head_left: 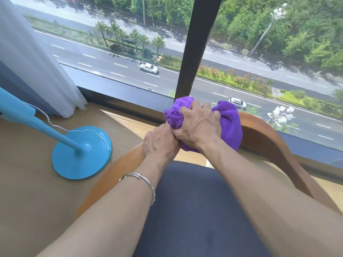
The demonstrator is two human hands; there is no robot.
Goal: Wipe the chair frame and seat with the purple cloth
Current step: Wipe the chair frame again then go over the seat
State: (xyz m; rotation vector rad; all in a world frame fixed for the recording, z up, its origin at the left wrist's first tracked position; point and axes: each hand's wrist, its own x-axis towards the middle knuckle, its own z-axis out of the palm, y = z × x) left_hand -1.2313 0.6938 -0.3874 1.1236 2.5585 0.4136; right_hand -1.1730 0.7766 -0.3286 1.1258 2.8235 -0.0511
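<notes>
Atop the frame, left hand and right hand press together, clamped on the purple cloth; it curves toward 8 and 4 o'clock, seat at 6.

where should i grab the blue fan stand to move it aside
Probably the slim light-blue round pole above its flat disc base: narrow enough for a full-hand grip. Come from the wooden chair side, avoiding the thin white cord trailing on its far side.
</notes>
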